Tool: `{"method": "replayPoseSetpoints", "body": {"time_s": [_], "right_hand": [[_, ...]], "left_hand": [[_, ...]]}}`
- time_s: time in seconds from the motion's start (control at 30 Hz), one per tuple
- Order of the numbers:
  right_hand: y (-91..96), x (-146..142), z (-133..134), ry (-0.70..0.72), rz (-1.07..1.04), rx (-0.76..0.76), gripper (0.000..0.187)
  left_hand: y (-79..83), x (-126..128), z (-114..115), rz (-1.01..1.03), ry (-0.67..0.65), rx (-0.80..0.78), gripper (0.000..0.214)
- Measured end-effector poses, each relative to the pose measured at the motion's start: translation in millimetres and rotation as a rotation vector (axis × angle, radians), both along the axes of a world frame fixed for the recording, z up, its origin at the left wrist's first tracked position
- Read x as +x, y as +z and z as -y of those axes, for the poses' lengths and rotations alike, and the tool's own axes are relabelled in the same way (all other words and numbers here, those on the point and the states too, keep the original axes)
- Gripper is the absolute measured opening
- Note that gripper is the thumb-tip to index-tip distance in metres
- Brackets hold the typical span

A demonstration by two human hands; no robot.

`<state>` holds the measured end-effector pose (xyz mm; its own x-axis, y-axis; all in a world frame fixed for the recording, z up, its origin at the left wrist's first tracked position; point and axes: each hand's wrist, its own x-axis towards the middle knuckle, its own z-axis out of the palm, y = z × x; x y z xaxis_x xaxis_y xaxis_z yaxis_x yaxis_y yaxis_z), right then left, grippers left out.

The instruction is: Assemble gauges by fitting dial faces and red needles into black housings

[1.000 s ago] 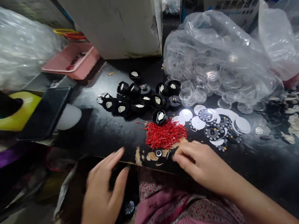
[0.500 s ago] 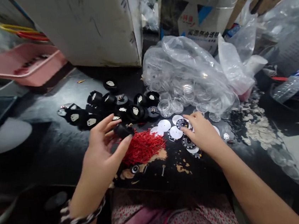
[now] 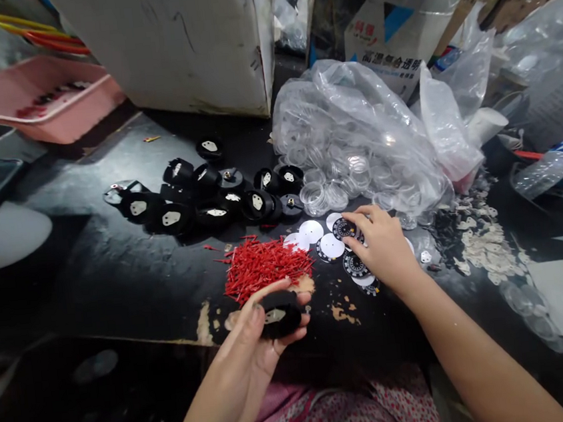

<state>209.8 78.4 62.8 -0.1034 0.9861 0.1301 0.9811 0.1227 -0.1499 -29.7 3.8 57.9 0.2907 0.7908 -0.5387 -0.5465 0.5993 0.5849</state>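
My left hand [image 3: 255,341] is closed around a round black plastic housing [image 3: 283,317] with a pale metal plate inside, low near the table's front edge. Thumb and fingers grip its sides. Over a loose spread of printed discs, my right hand [image 3: 382,240] pinches a black dial disc with white markings [image 3: 343,227] between thumb and forefinger. Beneath and beside it lie more black dials [image 3: 354,265] and white disc backs [image 3: 310,231]. A heap of small red pointers [image 3: 261,263] lies between the hands, just beyond the left one.
Several similar black housings [image 3: 171,216] stand behind the red heap. Clear plastic rings [image 3: 315,197] spill from a transparent bag [image 3: 351,103]. Pale metal plates [image 3: 489,243] are piled at the right. A pink tray [image 3: 73,102] and a large box [image 3: 184,47] stand at the back.
My left hand has moved down and right with the black housing, turning it so its inside plate shows. My right hand has stayed nearly in place at the dials.
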Motion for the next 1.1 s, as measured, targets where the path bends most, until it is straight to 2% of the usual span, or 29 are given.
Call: {"method": "replayPoseSetpoints", "body": {"time_s": [0.1,0.17,0.23,0.27,0.33,0.4,0.43,0.5,0.6,0.67,0.8,0.87,0.93,1.03,1.1], "right_hand": [[1.0,0,0,0.004,-0.055,0.027,0.033],[4.3,-3,3,-0.028,-0.23,-0.016,0.019],[9.7,-10,10,-0.063,-0.502,-0.135,0.009],[12.8,-14,14,-0.066,-0.661,-0.217,0.01],[18.7,-24,23,-0.035,-0.961,-0.393,0.024],[23.4,-33,31,0.0,-1.159,-0.527,0.041],[25.1,-36,34,0.005,-1.203,-0.564,0.043],[27.3,-39,40,-0.005,-1.199,-0.531,0.034],[29.2,-46,45,-0.042,-1.064,-0.336,0.013],[30.0,-54,49,-0.048,-0.965,-0.244,0.007],[28.9,-71,55,-0.046,-0.896,-0.167,0.001],[27.4,-72,55,-0.072,-0.874,-0.177,0.003],[26.4,-69,54,-0.088,-0.855,-0.251,0.007],[25.7,-63,54,-0.095,-0.831,-0.355,0.015],[25.2,-61,58,-0.07,-0.83,-0.383,0.014]], "left_hand": [[-3.1,2,3,0.025,0.039,-0.045,0.039],[-3.1,4,5,0.042,0.056,-0.059,0.037],[-1.8,7,7,0.068,0.038,-0.053,0.039],[-1.0,9,7,0.085,0.019,-0.04,0.04],[0.3,12,5,0.111,0.005,-0.005,0.04],[0.5,14,0,0.103,0.049,0.002,0.037],[0.2,15,-2,0.087,0.082,-0.008,0.036],[-0.4,16,-5,0.05,0.132,-0.026,0.036],[-0.8,20,-4,0.012,0.149,0.004,0.033],[-1.2,25,-1,0.002,0.122,0.02,0.032],[-7.5,31,6,-0.111,0.07,0.071,0.039],[-13.3,31,9,-0.21,0.055,0.14,0.04],[-18.5,28,12,-0.26,0.022,0.197,0.04],[-21.7,25,13,-0.244,-0.042,0.234,0.04],[-20.5,24,13,-0.234,-0.075,0.237,0.04]]}}
